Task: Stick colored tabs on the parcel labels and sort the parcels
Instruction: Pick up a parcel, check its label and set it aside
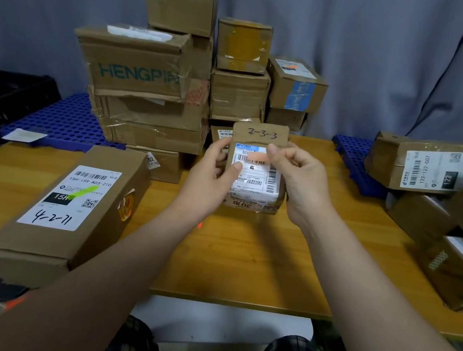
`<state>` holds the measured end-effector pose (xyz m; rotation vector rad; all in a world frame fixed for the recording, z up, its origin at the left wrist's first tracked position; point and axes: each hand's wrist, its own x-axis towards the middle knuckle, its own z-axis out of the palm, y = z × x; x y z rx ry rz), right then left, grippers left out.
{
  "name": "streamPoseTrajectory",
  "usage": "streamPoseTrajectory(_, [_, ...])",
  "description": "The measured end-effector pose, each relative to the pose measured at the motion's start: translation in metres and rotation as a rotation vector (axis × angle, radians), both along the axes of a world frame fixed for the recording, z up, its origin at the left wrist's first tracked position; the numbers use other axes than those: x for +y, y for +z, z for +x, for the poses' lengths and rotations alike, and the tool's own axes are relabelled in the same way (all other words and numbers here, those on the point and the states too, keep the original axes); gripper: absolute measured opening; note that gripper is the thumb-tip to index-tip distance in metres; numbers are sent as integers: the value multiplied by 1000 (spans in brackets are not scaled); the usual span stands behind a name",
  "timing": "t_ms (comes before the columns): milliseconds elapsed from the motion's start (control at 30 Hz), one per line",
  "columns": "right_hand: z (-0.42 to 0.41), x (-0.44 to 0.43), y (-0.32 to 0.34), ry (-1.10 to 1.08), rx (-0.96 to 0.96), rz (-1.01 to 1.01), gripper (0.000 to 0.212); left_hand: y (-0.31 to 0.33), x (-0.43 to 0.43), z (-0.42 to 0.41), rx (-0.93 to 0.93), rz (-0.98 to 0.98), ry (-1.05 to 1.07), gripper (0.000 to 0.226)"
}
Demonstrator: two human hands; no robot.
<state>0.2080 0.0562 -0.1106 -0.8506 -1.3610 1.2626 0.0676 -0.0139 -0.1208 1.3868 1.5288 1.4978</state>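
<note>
A small brown parcel (260, 134) marked "2-3-3" is held upright above the wooden table (243, 263). My left hand (213, 170) grips its left edge, thumb pressed on the white label (256, 178). An orange tab (257, 157) lies across the top of that label. My right hand (296, 174) holds the parcel's right side, its thumb and forefinger at the tab's right end. A long box (68, 208) lies at the left with a green tab (85, 190) on its label.
A tall stack of cardboard boxes (148, 85) stands behind the parcel. More boxes (427, 166) are piled at the right on a blue perforated mat (350, 157). Another blue mat (63, 118) and a black crate (9, 92) sit at the back left.
</note>
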Motion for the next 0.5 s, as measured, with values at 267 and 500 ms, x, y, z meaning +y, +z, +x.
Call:
streamPoseTrajectory(267, [5, -3, 5, 54, -10, 46, 29, -4, -2, 0, -173, -123, -259, 76])
streamPoseTrajectory(500, [1, -4, 0, -46, -68, 108, 23, -2, 2, 8, -267, -77, -204, 65])
